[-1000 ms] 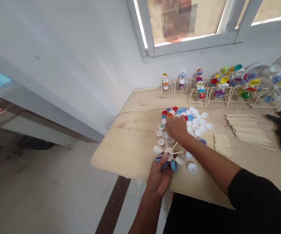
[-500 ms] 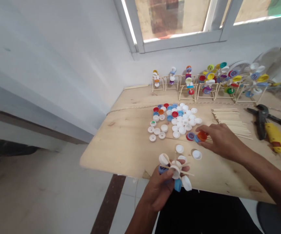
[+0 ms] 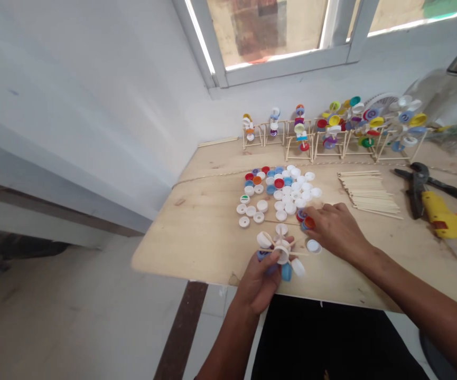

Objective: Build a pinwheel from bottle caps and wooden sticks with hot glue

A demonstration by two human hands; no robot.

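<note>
You had nothing legible before you; the bottle caps (image 3: 287, 191) spread on the table (image 3: 212, 232) carried small printed marks, among them a green patch on one white cap (image 3: 244, 199); each was too small and blurred for you to make out a word, a brand or a number; the yellow glue gun (image 3: 446, 219) likewise gave you no lettering that could be read.
</note>
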